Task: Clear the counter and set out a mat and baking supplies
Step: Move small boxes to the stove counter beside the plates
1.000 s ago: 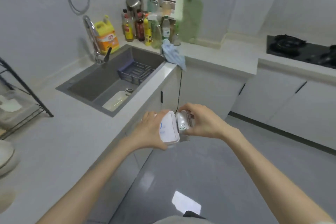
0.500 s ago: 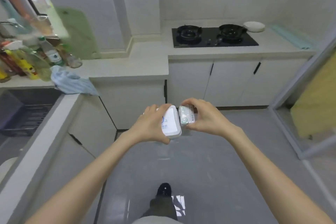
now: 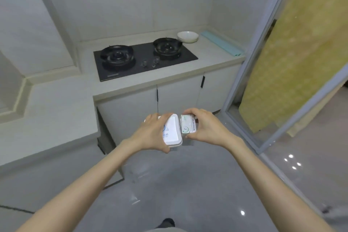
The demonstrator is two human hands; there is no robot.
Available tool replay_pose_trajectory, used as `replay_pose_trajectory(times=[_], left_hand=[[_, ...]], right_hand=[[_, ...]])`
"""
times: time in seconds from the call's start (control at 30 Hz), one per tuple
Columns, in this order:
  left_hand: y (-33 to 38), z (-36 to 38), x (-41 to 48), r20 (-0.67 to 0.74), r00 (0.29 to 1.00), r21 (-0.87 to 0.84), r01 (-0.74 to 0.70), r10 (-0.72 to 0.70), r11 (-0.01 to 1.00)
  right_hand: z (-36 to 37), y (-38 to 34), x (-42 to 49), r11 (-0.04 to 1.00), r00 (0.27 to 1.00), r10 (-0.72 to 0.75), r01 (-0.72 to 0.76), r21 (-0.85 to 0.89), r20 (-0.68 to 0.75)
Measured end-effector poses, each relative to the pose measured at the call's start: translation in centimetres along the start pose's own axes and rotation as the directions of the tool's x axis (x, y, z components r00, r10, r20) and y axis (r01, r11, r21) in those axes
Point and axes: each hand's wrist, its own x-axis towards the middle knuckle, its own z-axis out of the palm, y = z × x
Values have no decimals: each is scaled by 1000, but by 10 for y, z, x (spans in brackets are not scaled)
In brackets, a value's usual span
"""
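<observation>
**Two white packs held between both hands, away from the counter**

A white box (image 3: 172,131) with blue print on its top face sits in the left hand (image 3: 150,133), fingers curled over its far edge and thumb under its near corner. Touching its right side is a smaller white pack (image 3: 188,124) with a label strip, pinched by the right hand (image 3: 207,128) between the fingers on top and the thumb below. Both packs are in the air at about the middle of the view, above the grey floor (image 3: 188,184) and in front of the white cabinet doors (image 3: 178,98), not resting on any surface.

Behind them runs the pale counter (image 3: 56,103), stepping up to a higher section that carries a black two-burner cooktop (image 3: 145,62). Just right of the far burner stands a white bowl (image 3: 187,36). Further right, along the counter's end, lies a pale blue rolled sheet (image 3: 220,43), well apart from the hands. At the right edge a grey-framed glass door (image 3: 250,73) stands beside the counter, with a yellow panel (image 3: 301,52) behind the glass.
</observation>
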Motion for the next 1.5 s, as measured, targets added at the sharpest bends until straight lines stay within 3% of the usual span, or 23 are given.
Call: replay_pose_trajectory(times=[0.2,0.43,1.03,1.5], left_hand=[[3,-13,129,13,995,19,-99,98,995],[11,-11,278,-18,993,20,-114,115,993],[27,-41,656,-22,995,-64,91,-92,994],[-15,-50,924,28,993,-38,118,-117,992]], right_hand=[[-49,62,69,994,990,105,-103,27,-98],[-96,164,165,982,973,175,-161,98,-149],[-251,412,442,985,980,164,-156,70,-115],[-318,547,665,959,966,253,-243,148,-55]])
